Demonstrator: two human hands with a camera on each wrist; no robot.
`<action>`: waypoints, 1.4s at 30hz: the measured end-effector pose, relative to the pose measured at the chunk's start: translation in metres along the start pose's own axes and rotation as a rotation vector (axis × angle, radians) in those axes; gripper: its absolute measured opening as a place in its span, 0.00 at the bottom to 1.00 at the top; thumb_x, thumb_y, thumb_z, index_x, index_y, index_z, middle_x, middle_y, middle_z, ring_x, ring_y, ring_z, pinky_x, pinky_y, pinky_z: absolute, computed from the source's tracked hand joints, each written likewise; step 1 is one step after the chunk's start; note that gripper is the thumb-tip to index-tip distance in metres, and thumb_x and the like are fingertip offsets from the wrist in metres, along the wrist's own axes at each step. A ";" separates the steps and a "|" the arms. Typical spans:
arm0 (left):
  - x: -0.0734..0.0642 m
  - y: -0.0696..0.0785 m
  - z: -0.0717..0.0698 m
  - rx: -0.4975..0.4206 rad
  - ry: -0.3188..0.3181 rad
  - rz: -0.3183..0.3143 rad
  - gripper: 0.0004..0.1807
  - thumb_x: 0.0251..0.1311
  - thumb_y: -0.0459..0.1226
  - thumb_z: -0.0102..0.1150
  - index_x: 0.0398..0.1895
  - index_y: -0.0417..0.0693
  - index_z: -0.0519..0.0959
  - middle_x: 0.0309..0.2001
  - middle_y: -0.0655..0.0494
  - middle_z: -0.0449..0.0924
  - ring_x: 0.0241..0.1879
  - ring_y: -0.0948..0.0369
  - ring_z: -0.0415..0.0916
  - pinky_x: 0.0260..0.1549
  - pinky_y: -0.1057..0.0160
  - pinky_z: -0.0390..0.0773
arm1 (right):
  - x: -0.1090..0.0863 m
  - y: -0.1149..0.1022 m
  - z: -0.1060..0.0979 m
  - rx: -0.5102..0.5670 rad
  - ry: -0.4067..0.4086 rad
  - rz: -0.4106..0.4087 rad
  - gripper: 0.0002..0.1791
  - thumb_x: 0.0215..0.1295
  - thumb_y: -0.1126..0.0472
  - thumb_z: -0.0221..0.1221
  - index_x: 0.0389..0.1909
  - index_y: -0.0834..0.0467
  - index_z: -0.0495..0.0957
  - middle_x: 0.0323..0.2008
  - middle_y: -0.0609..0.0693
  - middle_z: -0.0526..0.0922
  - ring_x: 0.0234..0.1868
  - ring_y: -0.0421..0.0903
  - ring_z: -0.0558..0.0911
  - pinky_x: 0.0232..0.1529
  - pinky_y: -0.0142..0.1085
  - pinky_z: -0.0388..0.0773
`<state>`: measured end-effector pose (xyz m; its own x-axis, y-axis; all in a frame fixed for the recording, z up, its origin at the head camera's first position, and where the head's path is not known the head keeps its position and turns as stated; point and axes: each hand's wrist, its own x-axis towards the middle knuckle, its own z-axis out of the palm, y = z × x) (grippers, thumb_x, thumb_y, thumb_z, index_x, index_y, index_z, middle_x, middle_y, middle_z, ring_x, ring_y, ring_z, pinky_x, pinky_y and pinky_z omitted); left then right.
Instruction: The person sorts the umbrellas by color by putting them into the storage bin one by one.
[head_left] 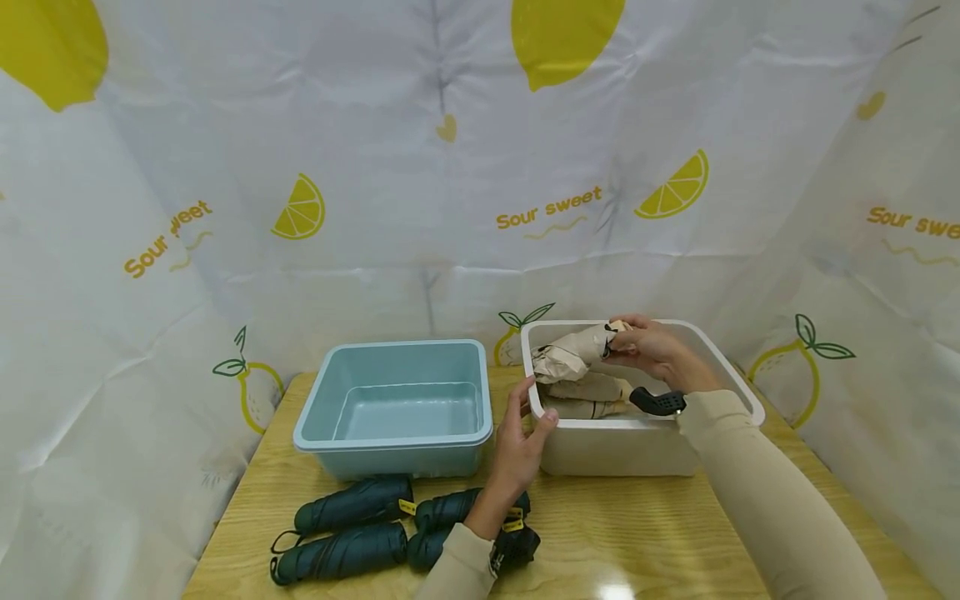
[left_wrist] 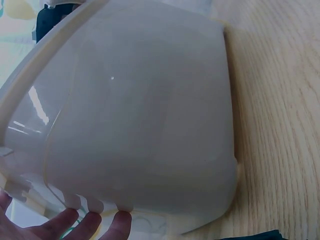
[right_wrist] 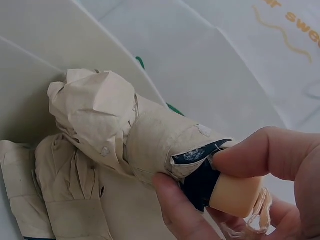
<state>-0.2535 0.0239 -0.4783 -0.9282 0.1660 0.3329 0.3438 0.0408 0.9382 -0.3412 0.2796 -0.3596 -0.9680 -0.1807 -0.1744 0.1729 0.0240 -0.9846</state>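
Note:
My right hand (head_left: pixel 648 350) pinches the handle end of a beige folded umbrella (head_left: pixel 573 352) inside the white bin (head_left: pixel 622 450). In the right wrist view, thumb and fingers close round the dark, tan-capped end of this umbrella (right_wrist: pixel 155 137), a cord loop hanging from it. It lies tilted above other beige folded umbrellas (right_wrist: pixel 72 195) in the bin's left part. My left hand (head_left: pixel 517 450) holds the bin's front left corner, thumb at the front rim and fingers along the left side. Fingertips (left_wrist: pixel 122 222) touch the outer wall in the left wrist view.
A light blue bin (head_left: pixel 405 458) with nothing in it stands left of the white one. Several dark green folded umbrellas (head_left: pixel 341 550) lie on the wooden table (head_left: pixel 615 533) in front, some partly behind my left forearm. A lemon-print curtain (head_left: pixel 390 275) encloses the back and sides.

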 end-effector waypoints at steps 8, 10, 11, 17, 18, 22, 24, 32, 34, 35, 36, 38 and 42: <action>0.001 -0.002 0.000 0.002 -0.010 0.003 0.34 0.73 0.51 0.55 0.79 0.65 0.58 0.72 0.43 0.67 0.70 0.45 0.66 0.56 0.40 0.78 | 0.002 0.006 -0.005 -0.025 -0.026 0.053 0.39 0.71 0.76 0.47 0.79 0.66 0.42 0.59 0.58 0.62 0.48 0.44 0.76 0.52 0.36 0.83; 0.001 -0.003 0.000 0.005 -0.009 0.007 0.34 0.73 0.51 0.54 0.79 0.65 0.58 0.72 0.43 0.67 0.69 0.45 0.66 0.56 0.40 0.78 | 0.003 0.006 -0.007 -0.051 -0.037 0.063 0.42 0.71 0.75 0.46 0.81 0.68 0.35 0.59 0.59 0.62 0.48 0.43 0.76 0.55 0.37 0.82; 0.001 -0.003 0.000 0.006 -0.008 0.008 0.34 0.73 0.51 0.54 0.79 0.64 0.58 0.72 0.44 0.67 0.69 0.45 0.66 0.55 0.40 0.78 | 0.003 0.006 -0.007 -0.055 -0.043 0.069 0.42 0.71 0.76 0.45 0.81 0.68 0.34 0.58 0.58 0.62 0.48 0.43 0.75 0.58 0.39 0.81; 0.001 0.000 0.000 -0.001 -0.016 0.003 0.34 0.73 0.52 0.54 0.79 0.65 0.58 0.72 0.47 0.66 0.70 0.46 0.65 0.58 0.39 0.77 | 0.004 0.007 -0.008 -0.077 -0.039 0.096 0.40 0.72 0.76 0.40 0.80 0.70 0.35 0.72 0.69 0.51 0.67 0.56 0.65 0.73 0.53 0.65; 0.001 0.000 0.000 -0.002 -0.013 -0.002 0.34 0.72 0.52 0.54 0.79 0.65 0.58 0.72 0.47 0.67 0.70 0.46 0.65 0.58 0.40 0.77 | 0.004 0.007 -0.008 -0.074 -0.030 0.108 0.40 0.72 0.75 0.40 0.80 0.69 0.33 0.76 0.70 0.43 0.72 0.60 0.60 0.74 0.54 0.64; 0.000 0.002 -0.002 -0.006 -0.004 -0.012 0.34 0.72 0.51 0.55 0.79 0.64 0.59 0.72 0.46 0.67 0.70 0.46 0.66 0.58 0.39 0.77 | 0.004 0.007 -0.007 -0.095 -0.022 0.135 0.29 0.74 0.71 0.40 0.73 0.74 0.49 0.76 0.70 0.34 0.76 0.64 0.49 0.75 0.55 0.63; -0.001 0.002 -0.002 -0.008 -0.004 -0.012 0.34 0.72 0.51 0.55 0.79 0.63 0.59 0.72 0.46 0.67 0.70 0.46 0.66 0.58 0.39 0.77 | 0.003 0.007 -0.006 -0.123 -0.013 0.153 0.26 0.77 0.68 0.41 0.71 0.74 0.51 0.77 0.70 0.32 0.78 0.65 0.45 0.74 0.55 0.64; 0.000 0.000 0.000 -0.002 -0.016 -0.011 0.34 0.73 0.51 0.54 0.79 0.66 0.58 0.73 0.44 0.65 0.70 0.44 0.65 0.58 0.39 0.77 | -0.002 0.005 -0.009 -0.228 -0.034 0.229 0.36 0.81 0.59 0.39 0.79 0.73 0.38 0.78 0.68 0.18 0.80 0.69 0.27 0.75 0.58 0.61; 0.000 -0.001 0.001 -0.003 -0.018 -0.007 0.34 0.73 0.51 0.54 0.79 0.65 0.58 0.72 0.44 0.65 0.70 0.44 0.65 0.57 0.39 0.77 | -0.002 0.005 -0.010 -0.236 -0.040 0.232 0.37 0.81 0.58 0.40 0.79 0.73 0.38 0.78 0.70 0.19 0.79 0.70 0.26 0.75 0.59 0.60; 0.001 -0.002 0.001 -0.004 -0.018 -0.006 0.34 0.73 0.51 0.55 0.79 0.65 0.58 0.72 0.43 0.66 0.70 0.43 0.65 0.57 0.39 0.77 | -0.002 0.006 -0.011 -0.243 -0.048 0.230 0.37 0.81 0.57 0.41 0.79 0.73 0.39 0.78 0.71 0.19 0.79 0.70 0.26 0.74 0.60 0.61; 0.001 -0.002 0.000 -0.005 -0.018 -0.006 0.34 0.73 0.51 0.55 0.79 0.66 0.58 0.72 0.43 0.66 0.70 0.43 0.65 0.57 0.39 0.77 | -0.002 0.006 -0.012 -0.253 -0.055 0.228 0.37 0.81 0.57 0.41 0.79 0.73 0.41 0.78 0.72 0.20 0.79 0.71 0.27 0.74 0.60 0.61; 0.001 -0.001 0.000 -0.007 -0.017 -0.007 0.33 0.72 0.51 0.55 0.78 0.69 0.58 0.72 0.43 0.65 0.70 0.43 0.64 0.58 0.39 0.77 | 0.003 0.010 -0.018 -0.257 -0.080 0.223 0.35 0.80 0.54 0.44 0.76 0.71 0.50 0.77 0.74 0.19 0.78 0.73 0.27 0.73 0.61 0.62; 0.001 0.000 -0.001 -0.013 -0.016 -0.009 0.32 0.72 0.51 0.55 0.77 0.74 0.58 0.73 0.43 0.66 0.70 0.44 0.65 0.58 0.39 0.76 | 0.008 0.014 -0.025 -0.279 -0.126 0.205 0.26 0.79 0.50 0.46 0.64 0.67 0.66 0.75 0.78 0.19 0.74 0.81 0.28 0.72 0.65 0.61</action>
<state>-0.2545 0.0231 -0.4775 -0.9289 0.1813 0.3228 0.3333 0.0295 0.9424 -0.3509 0.3030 -0.3747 -0.8856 -0.2632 -0.3826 0.2874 0.3365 -0.8968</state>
